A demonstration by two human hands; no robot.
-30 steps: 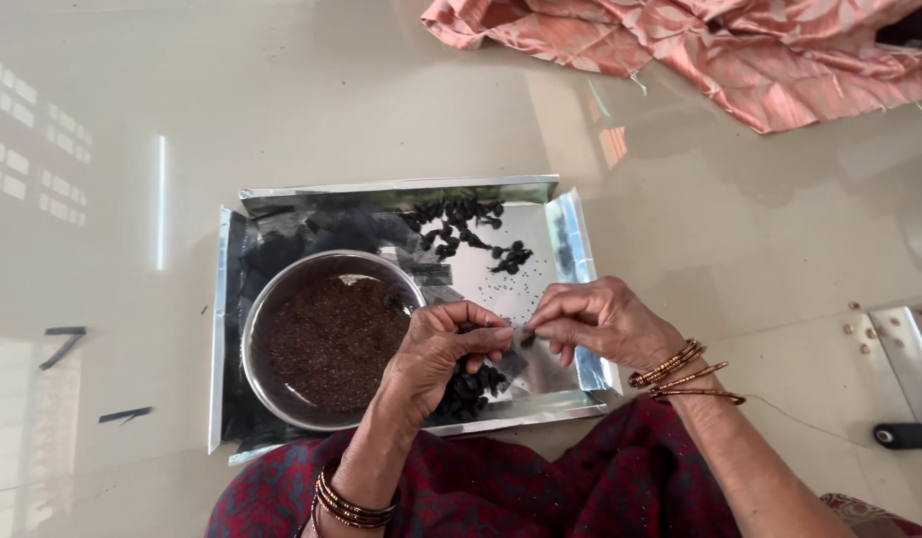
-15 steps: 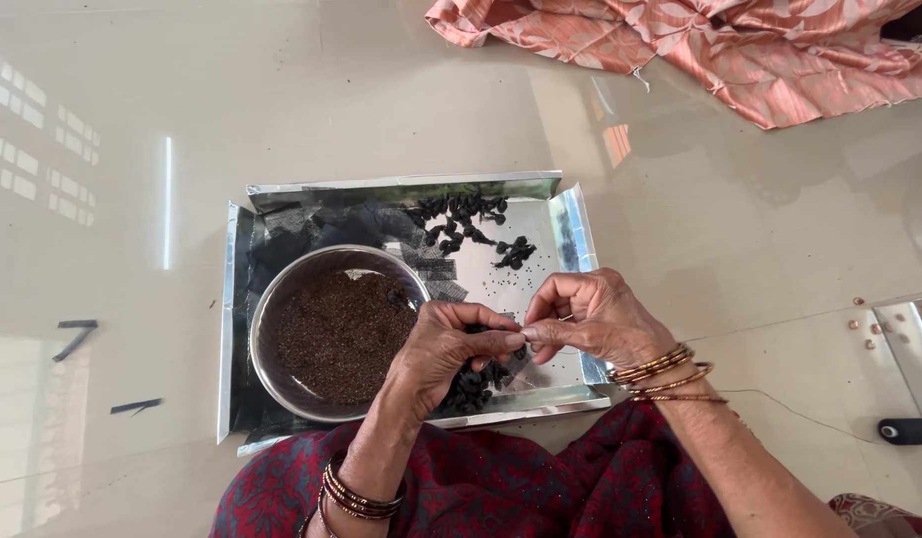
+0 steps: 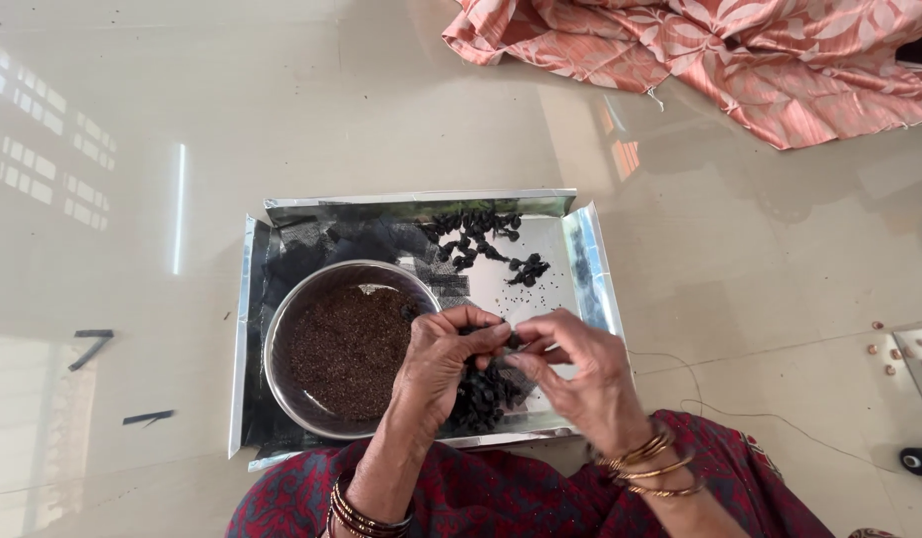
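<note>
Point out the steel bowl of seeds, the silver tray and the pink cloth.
Steel bowl (image 3: 281,344): head view, on its left rim.
Silver tray (image 3: 580,254): head view, on its right wall.
Pink cloth (image 3: 740,60): head view, on its patterned middle.

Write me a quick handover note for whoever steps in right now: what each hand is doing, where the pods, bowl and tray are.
Left hand and right hand meet over the shiny tray, fingertips pinching a small dark pod between them.
Steel bowl on the tray's left side holds brown seeds.
One pile of dark pods lies under the hands; another cluster sits near the tray's far edge.
Done: many seeds in the bowl. Left: both piles, as far as shows.
</note>
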